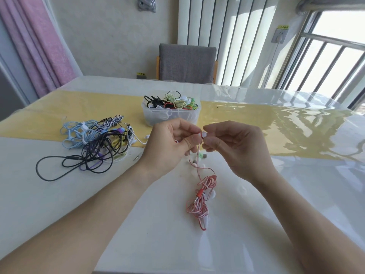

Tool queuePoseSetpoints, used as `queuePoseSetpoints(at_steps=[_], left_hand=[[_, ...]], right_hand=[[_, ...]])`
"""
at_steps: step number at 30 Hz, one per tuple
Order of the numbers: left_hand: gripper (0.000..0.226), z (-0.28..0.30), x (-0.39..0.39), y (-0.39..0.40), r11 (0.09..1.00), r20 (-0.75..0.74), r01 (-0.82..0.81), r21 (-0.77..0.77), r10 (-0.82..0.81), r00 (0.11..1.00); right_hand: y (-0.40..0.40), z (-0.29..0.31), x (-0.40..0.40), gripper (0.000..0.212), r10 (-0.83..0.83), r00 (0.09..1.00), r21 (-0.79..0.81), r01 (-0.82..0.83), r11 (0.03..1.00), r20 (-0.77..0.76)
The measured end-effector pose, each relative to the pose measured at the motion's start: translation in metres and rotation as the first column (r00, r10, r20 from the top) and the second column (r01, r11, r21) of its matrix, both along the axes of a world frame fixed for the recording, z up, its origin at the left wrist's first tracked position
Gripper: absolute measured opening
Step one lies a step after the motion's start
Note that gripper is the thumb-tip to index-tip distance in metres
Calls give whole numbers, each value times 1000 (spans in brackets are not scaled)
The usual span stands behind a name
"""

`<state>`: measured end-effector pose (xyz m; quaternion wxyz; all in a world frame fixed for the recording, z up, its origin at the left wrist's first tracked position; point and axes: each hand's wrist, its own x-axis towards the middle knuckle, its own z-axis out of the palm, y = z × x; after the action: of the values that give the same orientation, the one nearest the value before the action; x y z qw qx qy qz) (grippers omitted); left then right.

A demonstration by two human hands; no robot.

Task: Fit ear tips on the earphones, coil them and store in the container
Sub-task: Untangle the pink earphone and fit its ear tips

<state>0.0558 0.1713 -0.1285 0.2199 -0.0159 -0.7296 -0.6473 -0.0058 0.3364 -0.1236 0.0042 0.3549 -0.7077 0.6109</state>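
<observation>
Counter (296,194), white and glossy, with a yellow runner (59,119) across it. Small yellow labels on the far wall and by the socket, writing too small to read. No brand legible anywhere.

Clear plastic container (171,115) sits on the runner, past the hands, full of coiled earphones in black, red, yellow-green and white. Left of it, a loose pile of tangled earphones (94,141): light blue, black, purple, black-and-white striped.

Red-and-white earphones (201,196): thin striped cable, bunched in a rough bundle on the counter between the forearms, long axis running roughly toward and away from the person; one strand rises from it up to the hands.

Left hand (167,147) grip closed, fingers curled around the cable strand, thumb and forefinger pinching just under the earbud. Right hand (235,143) grip pinching the small white ear tip (204,134) at the earbud, both hands meeting above the counter, in front of the container.

A few loose small bits lie on the counter beneath the hands, one pale green.
</observation>
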Motion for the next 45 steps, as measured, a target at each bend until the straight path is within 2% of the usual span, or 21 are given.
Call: queuePoseSetpoints(at_steps=[5, 9, 14, 20, 23, 27, 29, 32, 36, 40, 45], left_hand=[[5, -2, -1, 2, 983, 91, 81, 163, -96, 991], [10, 3, 1, 3, 921, 229, 118, 371, -214, 950], [10, 5, 1, 2, 850, 299, 138, 508, -324, 898], [5, 5, 1, 0, 846, 320, 170, 506, -367, 873], [9, 4, 2, 2, 848, 332, 167, 502, -367, 869], [9, 4, 2, 1, 850, 346, 177, 496, -380, 858], [9, 5, 1, 1, 857, 350, 178, 483, -375, 858], [9, 5, 2, 1, 869, 352, 177, 462, -362, 863], [10, 6, 2, 1, 856, 366, 196, 478, -397, 842], [13, 6, 2, -2, 805, 385, 243, 540, -494, 780], [12, 7, 4, -4, 740, 366, 287, 609, -583, 726]], right_hand=[[1, 0, -3, 8, 19, 1000, 26, -20, 999, 12], [1, -1, -7, 11, 59, 997, 23, -60, 998, 50], [3, -4, -14, 15, 52, 999, 91, -53, 994, 12], [3, -4, -13, 9, 62, 996, 143, -52, 988, -63], [6, -3, -16, 9, 59, 998, 165, -59, 985, 1], [9, -2, -18, 19, 102, 992, 98, -110, 989, 81], [8, -2, -17, 19, 97, 994, 119, -102, 988, 45], [6, -2, -15, 5, 74, 997, 144, -75, 987, 14], [7, -2, -16, 18, 48, 997, 203, -35, 979, -64], [5, -3, -16, 21, 49, 971, 296, 23, 955, -234], [6, -5, -18, 16, 63, 958, 285, 20, 958, -281]])
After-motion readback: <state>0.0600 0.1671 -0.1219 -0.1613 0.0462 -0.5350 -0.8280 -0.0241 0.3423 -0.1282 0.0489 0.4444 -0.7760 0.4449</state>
